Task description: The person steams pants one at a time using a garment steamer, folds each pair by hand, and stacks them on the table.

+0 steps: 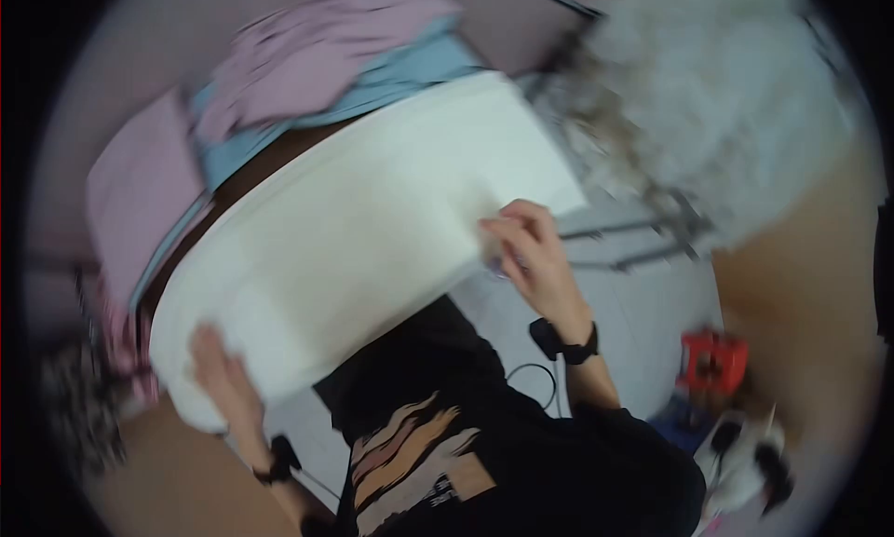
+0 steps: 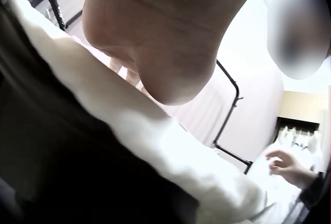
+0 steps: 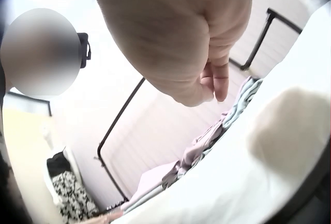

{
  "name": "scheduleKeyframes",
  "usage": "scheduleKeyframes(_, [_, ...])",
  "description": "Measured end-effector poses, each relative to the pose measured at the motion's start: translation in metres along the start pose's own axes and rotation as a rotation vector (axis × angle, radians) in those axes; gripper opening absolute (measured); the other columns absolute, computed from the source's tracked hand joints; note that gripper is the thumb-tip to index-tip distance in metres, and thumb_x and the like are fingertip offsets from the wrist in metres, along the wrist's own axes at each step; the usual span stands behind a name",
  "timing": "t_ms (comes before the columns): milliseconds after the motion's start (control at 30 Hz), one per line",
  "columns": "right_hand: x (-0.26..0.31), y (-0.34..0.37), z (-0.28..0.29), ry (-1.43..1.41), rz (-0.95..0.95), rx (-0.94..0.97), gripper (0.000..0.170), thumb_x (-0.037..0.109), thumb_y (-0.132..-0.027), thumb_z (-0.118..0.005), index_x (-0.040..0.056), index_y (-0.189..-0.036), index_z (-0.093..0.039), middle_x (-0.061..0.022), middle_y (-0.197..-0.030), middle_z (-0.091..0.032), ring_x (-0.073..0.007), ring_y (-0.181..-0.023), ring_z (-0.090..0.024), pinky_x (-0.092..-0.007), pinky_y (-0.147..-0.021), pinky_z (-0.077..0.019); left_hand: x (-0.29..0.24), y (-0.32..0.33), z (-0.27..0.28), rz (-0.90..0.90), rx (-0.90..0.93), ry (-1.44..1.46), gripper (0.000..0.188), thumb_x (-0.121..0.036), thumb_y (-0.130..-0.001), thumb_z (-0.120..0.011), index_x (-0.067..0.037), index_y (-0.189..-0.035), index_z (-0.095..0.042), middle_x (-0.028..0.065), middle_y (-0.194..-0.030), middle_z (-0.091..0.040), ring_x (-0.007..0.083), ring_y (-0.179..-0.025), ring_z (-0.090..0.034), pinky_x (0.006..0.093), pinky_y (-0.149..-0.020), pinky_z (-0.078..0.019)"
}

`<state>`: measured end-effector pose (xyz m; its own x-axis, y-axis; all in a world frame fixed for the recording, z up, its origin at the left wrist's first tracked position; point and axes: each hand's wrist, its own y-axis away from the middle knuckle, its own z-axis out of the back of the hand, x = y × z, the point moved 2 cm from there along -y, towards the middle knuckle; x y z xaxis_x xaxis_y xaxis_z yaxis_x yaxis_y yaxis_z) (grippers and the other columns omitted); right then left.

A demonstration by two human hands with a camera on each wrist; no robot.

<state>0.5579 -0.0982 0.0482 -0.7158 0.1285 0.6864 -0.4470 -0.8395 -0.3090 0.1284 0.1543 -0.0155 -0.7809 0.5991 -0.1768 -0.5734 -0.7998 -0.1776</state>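
Note:
A white padded board [image 1: 335, 230], likely an ironing board, lies across the front of the person in the head view. The left hand [image 1: 223, 374] is over its left end with fingers extended, slightly blurred; in the left wrist view the left hand [image 2: 155, 38] is above the white cover [image 2: 150, 131]. At the board's right near edge is the right hand [image 1: 531, 253], fingers bent and holding nothing clearly visible. In the right wrist view the right hand [image 3: 181, 38] hangs above the white surface [image 3: 243, 167], its fingertips pointing down.
Pink cloth [image 1: 289, 57] and light blue cloth [image 1: 400, 71] lie beyond the board's far edge. Fluffy white material [image 1: 708, 90] fills the upper right. A red object [image 1: 712, 360] stands on the right. Black rack bars [image 2: 230, 89] rise behind the board.

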Motion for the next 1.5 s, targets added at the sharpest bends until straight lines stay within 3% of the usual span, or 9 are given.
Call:
scheduleKeyframes(300, [-0.094, 0.171, 0.119, 0.409, -0.482, -1.032, 0.029, -0.003, -0.093, -0.066, -0.001, -0.121, -0.058, -0.014, -0.12, -0.054, -0.0218, -0.104, -0.059, -0.0334, -0.083, -0.0542, 0.035, 0.012, -0.031, 0.156, -0.111, -0.094, 0.051, -0.031, -0.111, -0.043, -0.009, -0.156, -0.047, 0.0126, -0.162, -0.046, 0.0337, -0.154, -0.035, 0.0596, -0.126, -0.0151])
scheduleKeyframes(433, [-0.167, 0.197, 0.121, 0.342, -0.522, -1.145, 0.041, 0.012, -0.097, -0.072, -0.003, -0.131, -0.055, -0.0149, -0.128, -0.053, -0.0225, -0.107, -0.058, -0.0369, -0.085, -0.0544, 0.029, 0.017, -0.024, 0.164, -0.162, -0.01, 0.051, -0.03, -0.111, -0.044, -0.004, -0.155, -0.047, 0.0155, -0.161, -0.047, 0.0328, -0.153, -0.037, 0.0541, -0.127, -0.0143])
scheduleKeyframes(600, [-0.229, 0.213, 0.128, 0.122, -0.864, -0.801, 0.048, 0.028, -0.097, -0.077, -0.0022, -0.13, -0.06, -0.0161, -0.106, -0.069, -0.0231, -0.103, -0.064, -0.0409, -0.094, -0.0511, 0.039, 0.038, -0.019, 0.244, -0.573, 0.222, 0.049, -0.014, -0.105, -0.055, 0.005, -0.149, -0.048, 0.022, -0.153, -0.053, 0.0363, -0.148, -0.044, 0.0532, -0.126, -0.0215])
scheduleKeyframes(700, [-0.233, 0.223, 0.13, 0.767, -0.715, -0.89, 0.046, 0.039, -0.108, -0.057, -0.0046, -0.105, -0.071, -0.017, -0.097, -0.072, -0.0309, -0.087, -0.067, -0.0443, -0.085, -0.0515, 0.037, 0.053, -0.017, 0.373, -0.565, -0.024, 0.051, -0.004, -0.098, -0.063, 0.007, -0.146, -0.051, 0.0223, -0.148, -0.057, 0.0388, -0.139, -0.052, 0.0479, -0.116, -0.0406])
scheduleKeyframes(800, [-0.163, 0.182, 0.139, 0.581, -0.635, -1.196, 0.043, 0.031, -0.111, -0.05, -0.0107, -0.112, -0.064, -0.0202, -0.088, -0.071, -0.0296, -0.077, -0.069, -0.0392, -0.069, -0.0577, 0.028, 0.047, -0.012, 0.458, -0.55, -0.013, 0.056, -0.014, -0.094, -0.065, 0.001, -0.147, -0.053, 0.0203, -0.147, -0.058, 0.0375, -0.142, -0.049, 0.0527, -0.124, -0.026])
scheduleKeyframes(833, [-0.093, 0.136, 0.12, 0.61, -0.299, -1.333, 0.04, 0.029, -0.109, -0.058, -0.0099, -0.116, -0.061, -0.016, -0.081, -0.068, -0.0239, -0.067, -0.065, -0.0342, -0.058, -0.0545, 0.031, 0.048, -0.015, 0.434, -0.578, -0.053, 0.058, -0.015, -0.093, -0.065, 0.0, -0.147, -0.053, 0.0188, -0.146, -0.059, 0.0361, -0.143, -0.049, 0.0559, -0.125, -0.0242])
scheduleKeyframes(1067, [-0.034, 0.035, 0.102, 0.293, -0.095, -0.734, 0.034, 0.022, -0.101, -0.071, -0.008, -0.115, -0.062, -0.0124, -0.08, -0.067, -0.0205, -0.063, -0.062, -0.0342, -0.057, -0.0529, 0.025, 0.051, 0.002, 0.451, -0.602, 0.063, 0.062, -0.014, -0.09, -0.067, 0.001, -0.148, -0.051, 0.0189, -0.147, -0.058, 0.0374, -0.144, -0.049, 0.0565, -0.125, -0.0231])
scheduleKeyframes(1233, [0.145, -0.081, -0.022, 0.355, 0.379, 0.2, 0.045, 0.019, -0.088, -0.081, -0.0023, -0.123, -0.063, -0.0204, -0.111, -0.071, -0.0379, -0.092, -0.072, -0.0413, -0.077, -0.0562, 0.037, 0.064, 0.02, 0.598, -0.654, 0.035, 0.09, -0.021, -0.084, -0.077, 0.003, -0.158, -0.033, 0.0247, -0.155, -0.048, 0.0408, -0.15, -0.039, 0.0544, -0.126, -0.0226])
scheduleKeyframes(1500, [0.248, -0.137, -0.263, 0.041, 0.863, 0.673, 0.033, 0.021, -0.091, -0.071, -0.0007, -0.112, -0.06, -0.0186, -0.095, -0.071, -0.036, -0.082, -0.073, -0.0474, -0.071, -0.058, 0.062, 0.083, -0.011, 0.576, -0.573, 0.112, 0.106, -0.028, -0.08, -0.087, 0.009, -0.158, -0.026, 0.0277, -0.156, -0.044, 0.0438, -0.148, -0.039, 0.0498, -0.125, -0.0262])
